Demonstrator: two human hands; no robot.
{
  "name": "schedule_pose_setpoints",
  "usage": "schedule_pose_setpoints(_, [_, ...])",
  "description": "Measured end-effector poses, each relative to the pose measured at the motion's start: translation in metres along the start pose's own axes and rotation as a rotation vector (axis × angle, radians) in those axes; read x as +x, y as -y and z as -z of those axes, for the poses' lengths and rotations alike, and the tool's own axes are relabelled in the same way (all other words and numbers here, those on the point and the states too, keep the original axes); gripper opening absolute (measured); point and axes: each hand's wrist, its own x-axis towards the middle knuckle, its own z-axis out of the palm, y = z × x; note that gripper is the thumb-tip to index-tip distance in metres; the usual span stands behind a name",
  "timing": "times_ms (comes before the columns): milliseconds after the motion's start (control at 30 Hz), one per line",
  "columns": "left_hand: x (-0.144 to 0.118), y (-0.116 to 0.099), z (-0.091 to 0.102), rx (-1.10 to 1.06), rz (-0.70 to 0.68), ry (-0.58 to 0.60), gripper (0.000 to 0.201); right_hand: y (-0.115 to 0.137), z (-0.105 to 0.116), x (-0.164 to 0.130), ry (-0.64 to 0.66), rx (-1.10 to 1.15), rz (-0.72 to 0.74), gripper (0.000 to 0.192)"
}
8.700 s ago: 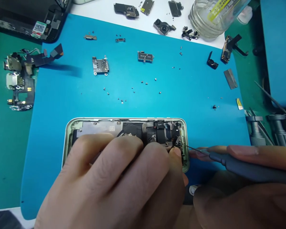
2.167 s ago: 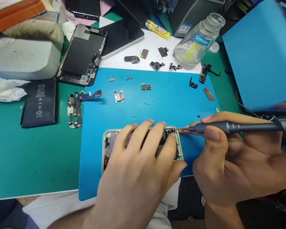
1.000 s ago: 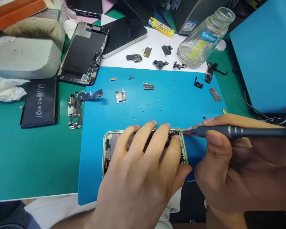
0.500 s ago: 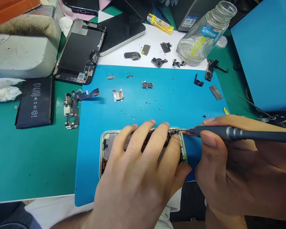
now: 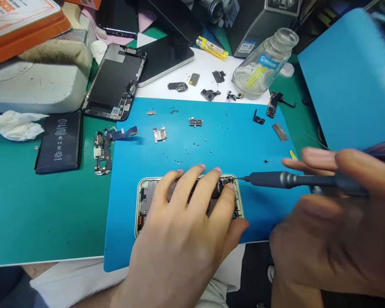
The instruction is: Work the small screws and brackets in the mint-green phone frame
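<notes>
phone frame (image 5: 140, 188): pale green rim
screwdriver (image 5: 276, 180): dark grey
mat (image 5: 211, 145): bright blue
desk cover (image 5: 35, 205): green
battery (image 5: 59, 142): black, white print
glass bottle (image 5: 259, 68): clear, blue-and-yellow label
box (image 5: 19, 25): orange, far left

Under the left hand (image 5: 182, 239), the opened phone frame (image 5: 141, 201) shows a pale, brushed-looking metal rim; the screwdriver (image 5: 276, 179) in the right hand (image 5: 336, 239) has a matt dark grey barrel; beyond both, a smooth matt blue mat (image 5: 211, 145) and a glossy clear glass bottle (image 5: 263, 68).
</notes>
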Motion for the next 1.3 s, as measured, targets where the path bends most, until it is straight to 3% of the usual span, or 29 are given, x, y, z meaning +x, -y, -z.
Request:
schedule_pose_setpoints(133, [-0.002, -0.003, 0.001, 0.014, -0.02, -0.017, 0.034, 0.0, -0.014, 0.006, -0.105, 0.05, 0.169, 0.05])
schedule_pose_setpoints(200, [-0.003, -0.004, 0.001, 0.02, -0.034, -0.026, 0.036, 0.003, -0.016, 0.006, -0.152, 0.081, 0.104, 0.05])
schedule_pose_setpoints(300, [-0.006, -0.002, 0.003, 0.035, -0.066, -0.025, 0.038, 0.009, -0.012, 0.002, -0.089, 0.027, 0.058, 0.06])
schedule_pose_setpoints(433, [-0.013, 0.011, 0.008, 0.064, -0.209, 0.077, 0.045, 0.014, -0.005, 0.002, -0.034, 0.062, 0.041, 0.059])
schedule_pose_setpoints(533, [-0.024, 0.027, 0.014, 0.065, -0.284, 0.023, 0.055, 0.016, -0.006, 0.006, 0.007, 0.078, 0.026, 0.051])
schedule_pose_setpoints(667, [-0.043, 0.048, 0.024, 0.097, -0.198, -0.083, 0.051, 0.019, -0.011, 0.007, 0.024, 0.177, 0.036, 0.05])
schedule_pose_setpoints(800, [-0.054, 0.06, 0.032, 0.209, -0.187, -0.002, 0.051, 0.017, -0.004, 0.004, -0.133, 0.26, -0.136, 0.049])
schedule_pose_setpoints(933, [-0.049, 0.06, 0.035, 0.244, -0.229, 0.038, 0.051, -0.001, 0.012, 0.009, -0.372, 0.349, -0.45, 0.045])
schedule_pose_setpoints(1033, [-0.039, 0.056, 0.035, 0.246, -0.262, 0.061, 0.049, -0.018, 0.015, 0.012, -0.317, 0.349, -0.563, 0.047])
schedule_pose_setpoints(1167, [-0.028, 0.05, 0.033, 0.196, -0.194, 0.105, 0.044, -0.029, 0.007, 0.008, -0.211, 0.307, -0.575, 0.047])
schedule_pose_setpoints(1300, [-0.023, 0.042, 0.031, 0.135, -0.168, 0.116, 0.041, -0.031, 0.004, 0.002, -0.188, 0.257, -0.581, 0.046])
